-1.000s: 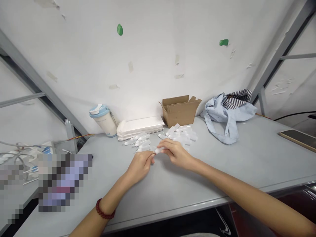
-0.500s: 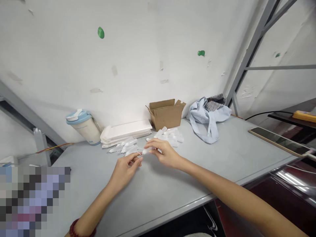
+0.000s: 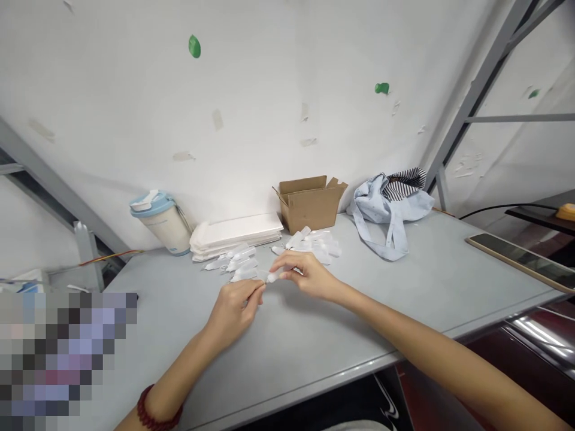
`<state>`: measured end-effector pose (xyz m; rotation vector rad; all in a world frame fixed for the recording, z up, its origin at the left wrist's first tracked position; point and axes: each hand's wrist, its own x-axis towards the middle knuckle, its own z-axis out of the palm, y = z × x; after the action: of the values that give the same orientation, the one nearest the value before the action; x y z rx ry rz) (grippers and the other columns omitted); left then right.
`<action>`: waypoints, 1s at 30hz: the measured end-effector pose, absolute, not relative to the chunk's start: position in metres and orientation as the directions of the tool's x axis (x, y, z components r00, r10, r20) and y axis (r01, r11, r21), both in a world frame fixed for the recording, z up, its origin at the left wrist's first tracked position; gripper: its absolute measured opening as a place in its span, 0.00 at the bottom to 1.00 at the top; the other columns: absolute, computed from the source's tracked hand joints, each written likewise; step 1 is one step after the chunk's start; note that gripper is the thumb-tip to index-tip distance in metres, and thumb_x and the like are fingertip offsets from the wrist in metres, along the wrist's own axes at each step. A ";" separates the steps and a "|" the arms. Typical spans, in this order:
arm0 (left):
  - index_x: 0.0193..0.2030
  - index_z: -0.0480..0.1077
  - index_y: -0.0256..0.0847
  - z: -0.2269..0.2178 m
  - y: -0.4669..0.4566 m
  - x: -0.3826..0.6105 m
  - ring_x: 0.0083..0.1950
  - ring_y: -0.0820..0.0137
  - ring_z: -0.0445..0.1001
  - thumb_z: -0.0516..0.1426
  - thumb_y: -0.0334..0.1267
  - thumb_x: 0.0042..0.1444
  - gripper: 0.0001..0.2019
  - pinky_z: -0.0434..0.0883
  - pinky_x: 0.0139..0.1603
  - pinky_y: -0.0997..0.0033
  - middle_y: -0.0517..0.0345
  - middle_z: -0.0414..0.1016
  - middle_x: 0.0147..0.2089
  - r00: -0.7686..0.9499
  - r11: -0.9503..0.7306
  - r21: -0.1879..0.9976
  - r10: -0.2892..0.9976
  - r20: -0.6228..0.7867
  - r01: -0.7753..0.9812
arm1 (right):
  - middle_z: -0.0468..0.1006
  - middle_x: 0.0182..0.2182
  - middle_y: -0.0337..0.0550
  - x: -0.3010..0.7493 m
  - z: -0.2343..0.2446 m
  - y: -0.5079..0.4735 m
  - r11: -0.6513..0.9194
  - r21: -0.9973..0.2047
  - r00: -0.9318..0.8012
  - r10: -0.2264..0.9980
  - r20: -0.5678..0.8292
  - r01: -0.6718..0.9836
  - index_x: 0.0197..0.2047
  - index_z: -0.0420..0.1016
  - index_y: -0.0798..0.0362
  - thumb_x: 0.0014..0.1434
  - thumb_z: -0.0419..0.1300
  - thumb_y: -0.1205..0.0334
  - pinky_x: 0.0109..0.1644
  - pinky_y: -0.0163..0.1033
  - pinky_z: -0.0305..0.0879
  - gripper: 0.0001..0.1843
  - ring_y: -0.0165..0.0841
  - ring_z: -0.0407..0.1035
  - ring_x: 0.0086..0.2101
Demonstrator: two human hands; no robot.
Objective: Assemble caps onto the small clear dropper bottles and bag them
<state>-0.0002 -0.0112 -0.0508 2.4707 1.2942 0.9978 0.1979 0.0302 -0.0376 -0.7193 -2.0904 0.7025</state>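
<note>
My right hand [image 3: 305, 276] pinches a small white plastic piece [image 3: 272, 277] above the grey table [image 3: 314, 335]. My left hand [image 3: 236, 308] is closed in a pinch right next to that piece, touching its left end; what it holds is hidden by the fingers. Just behind the hands lie two heaps of similar small white plastic pieces, one on the left [image 3: 236, 263] and one on the right [image 3: 317, 244].
At the back stand a blue-lidded cup [image 3: 162, 221], a stack of white sheets [image 3: 236, 233], an open cardboard box [image 3: 309, 203] and a pale blue bag [image 3: 390, 206]. A phone [image 3: 521, 260] lies at the right edge. A blurred-out area covers the lower left.
The two hands have come back together at the small piece after parting slightly. The view has shifted a little; nothing on the table has moved.
</note>
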 end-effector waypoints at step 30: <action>0.33 0.71 0.38 -0.036 -0.007 0.003 0.27 0.72 0.69 0.50 0.36 0.59 0.10 0.63 0.24 0.78 0.58 0.74 0.26 0.322 -0.553 0.465 0.812 0.487 0.691 | 0.78 0.36 0.45 0.212 -0.027 0.042 0.781 -0.532 -0.542 0.617 0.571 0.328 0.41 0.74 0.54 0.57 0.59 0.68 0.40 0.38 0.65 0.07 0.32 0.70 0.33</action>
<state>0.0030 -0.0072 -0.0357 2.4093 1.3851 1.0453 0.2120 0.0421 -0.0274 -0.6986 -2.1804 0.4676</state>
